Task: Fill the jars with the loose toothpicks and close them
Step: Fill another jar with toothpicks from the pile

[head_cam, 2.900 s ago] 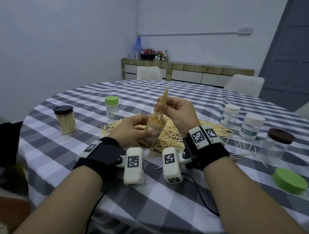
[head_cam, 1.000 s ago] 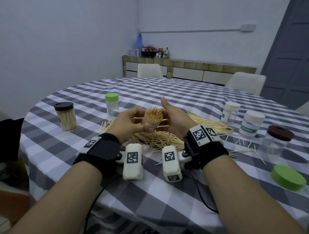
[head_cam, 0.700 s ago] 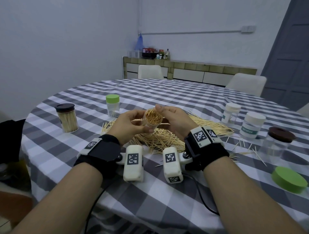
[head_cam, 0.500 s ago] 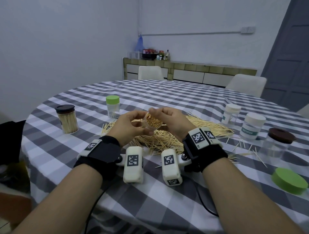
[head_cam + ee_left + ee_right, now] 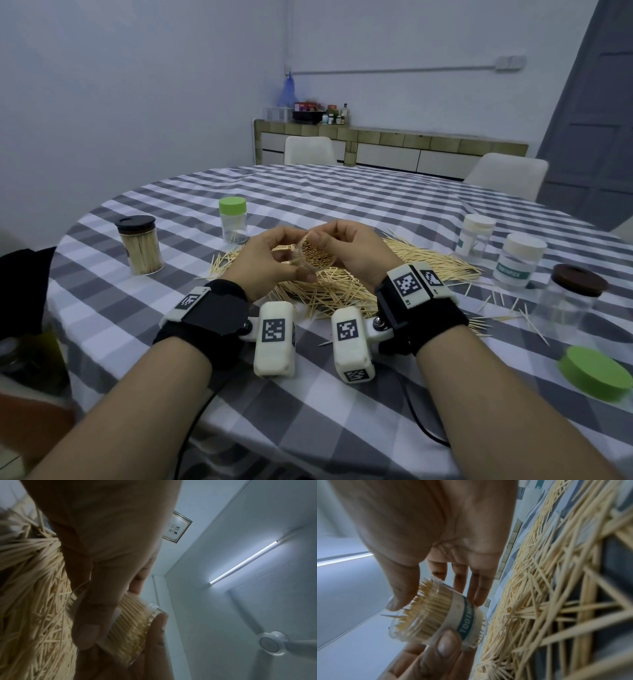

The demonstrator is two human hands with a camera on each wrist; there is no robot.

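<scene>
A small clear toothpick jar [image 5: 317,256] with a white and teal label [image 5: 465,620] is packed with toothpicks and has no lid. It is tilted so its mouth faces me, above the pile of loose toothpicks [image 5: 342,291]. My left hand [image 5: 296,260] grips its body, thumb [image 5: 89,615] across the side. My right hand [image 5: 334,245] holds it from the other side. The right thumb [image 5: 399,596] rests on the toothpick tips at the mouth, and the right fingers [image 5: 477,592] lie against the far wall.
On the checked tablecloth [image 5: 342,205] stand a full brown-lidded jar [image 5: 138,245] and a green-lidded jar [image 5: 233,219] at left. Two white-lidded jars [image 5: 520,260] and a brown-lidded clear jar [image 5: 568,301] stand at right. A loose green lid [image 5: 596,371] lies near the right edge.
The bundle that my right hand held standing out of the jar is now down inside it. The jar has tipped towards me, and my right thumb has come onto its mouth.
</scene>
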